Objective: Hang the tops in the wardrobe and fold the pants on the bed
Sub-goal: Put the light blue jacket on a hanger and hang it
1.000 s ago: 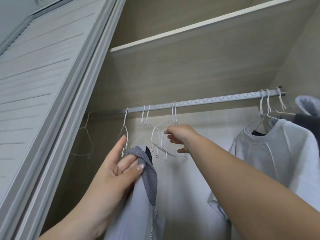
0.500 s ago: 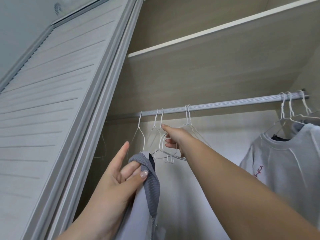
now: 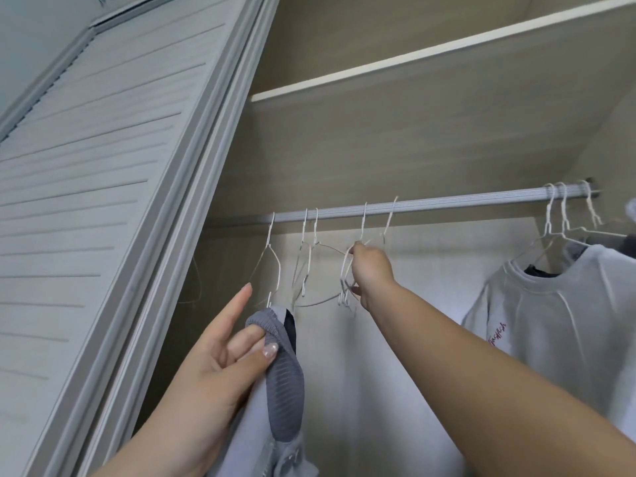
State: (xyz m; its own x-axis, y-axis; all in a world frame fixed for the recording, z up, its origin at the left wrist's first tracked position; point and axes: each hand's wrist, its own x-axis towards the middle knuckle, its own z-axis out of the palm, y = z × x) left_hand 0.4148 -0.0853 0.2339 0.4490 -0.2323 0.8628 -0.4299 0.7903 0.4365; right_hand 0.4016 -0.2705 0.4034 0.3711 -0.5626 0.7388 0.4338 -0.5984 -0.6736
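Observation:
My left hand (image 3: 220, 352) pinches the grey ribbed collar of a light zip-up top (image 3: 275, 390) between thumb and fingers, holding it up at the lower left of the open wardrobe; the index finger points upward. My right hand (image 3: 370, 270) reaches to the metal rail (image 3: 447, 204) and grips a white wire hanger (image 3: 387, 228), tilting it so its hook leans off vertical. Several empty wire hangers (image 3: 306, 256) dangle on the rail just left of that hand.
A white sweatshirt with red lettering (image 3: 557, 325) hangs at the right end of the rail, with darker garments behind it. A louvred wardrobe door (image 3: 86, 201) stands at the left. A shelf (image 3: 413, 60) runs above the rail.
My right hand shifted from an open reach among the hangers to closing on one hanger and tilting it to the right. The left hand stays holding the top's collar.

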